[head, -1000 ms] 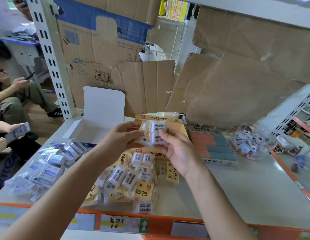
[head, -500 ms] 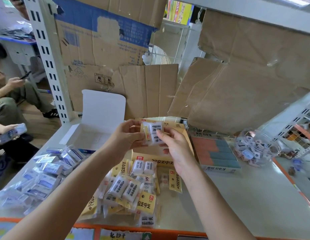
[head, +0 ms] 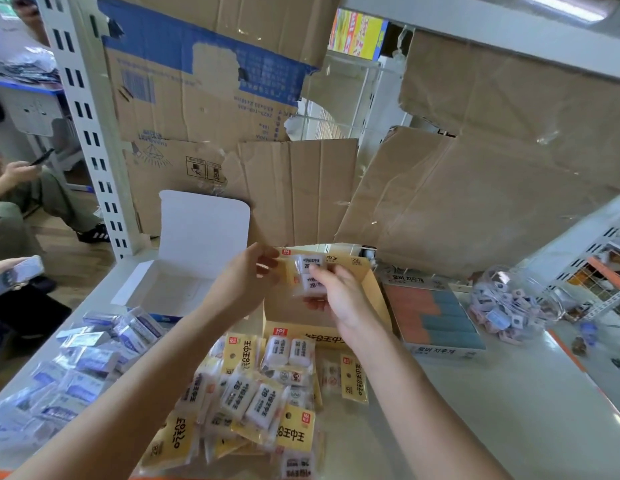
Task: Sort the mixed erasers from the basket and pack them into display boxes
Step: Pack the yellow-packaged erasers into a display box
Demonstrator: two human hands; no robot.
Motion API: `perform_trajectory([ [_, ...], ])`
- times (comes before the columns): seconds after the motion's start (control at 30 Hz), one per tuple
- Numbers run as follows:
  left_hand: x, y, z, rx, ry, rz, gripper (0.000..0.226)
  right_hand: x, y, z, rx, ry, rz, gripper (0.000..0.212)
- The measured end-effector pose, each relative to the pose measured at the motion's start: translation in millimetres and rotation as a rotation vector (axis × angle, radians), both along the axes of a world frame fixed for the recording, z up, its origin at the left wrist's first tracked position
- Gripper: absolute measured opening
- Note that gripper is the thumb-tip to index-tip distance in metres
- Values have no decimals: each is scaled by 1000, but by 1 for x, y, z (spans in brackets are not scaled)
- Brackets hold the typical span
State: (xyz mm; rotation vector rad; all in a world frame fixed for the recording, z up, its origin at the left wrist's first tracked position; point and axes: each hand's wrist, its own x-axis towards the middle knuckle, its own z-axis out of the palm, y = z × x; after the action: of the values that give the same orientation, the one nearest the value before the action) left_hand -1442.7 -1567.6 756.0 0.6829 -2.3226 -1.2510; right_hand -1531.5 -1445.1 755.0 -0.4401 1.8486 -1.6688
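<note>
head view: a clear eraser pack (head: 310,277) holding two white erasers, each printed "2b" in black, is held upright just above the open yellow display box (head: 376,299), near the middle of the shelf top (head: 492,410). the left hand (head: 244,285) pinches the pack's edge at nine o'clock, thumb and fingers closed on it. the right hand (head: 339,301) curls its fingertips round the pack from four o'clock.

the pack is partly hidden behind the right fingers, and its small print is too blurred to read.

at six o'clock of the box lies a loose heap of yellow-carded packs (head: 263,393). at eight o'clock a heap of blue-wrapped erasers (head: 86,355) is cut by the frame edge. a white box (head: 197,237) stands open at ten o'clock. a tray of orange and grey-blue erasers (head: 436,315) is at three o'clock, with a clear container of small erasers (head: 506,306) beyond it. torn cardboard (head: 474,202) walls off the back at twelve o'clock.
</note>
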Motion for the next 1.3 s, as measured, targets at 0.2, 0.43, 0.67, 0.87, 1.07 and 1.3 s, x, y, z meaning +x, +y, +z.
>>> perform_trajectory([
  [0.2,4,0,-5,-349,-286,-42,42,-23,-15,-8,321,70,72,38],
  [0.43,4,-3,-12,-346,-341,-148,35,-27,-25,-17,478,210,98,49],
  [0.67,1,-5,-16,-266,-297,-155,31,-33,-22,-24,549,263,181,36],
  [0.87,1,-7,-17,-268,-297,-157,36,-30,-30,-18,494,189,180,26],
  [1.07,0,-7,-18,-268,-287,-163,35,-31,-32,-23,461,160,138,28],
  [1.3,4,-3,-7,-300,-308,-145,39,-29,-23,-18,607,411,149,51],
])
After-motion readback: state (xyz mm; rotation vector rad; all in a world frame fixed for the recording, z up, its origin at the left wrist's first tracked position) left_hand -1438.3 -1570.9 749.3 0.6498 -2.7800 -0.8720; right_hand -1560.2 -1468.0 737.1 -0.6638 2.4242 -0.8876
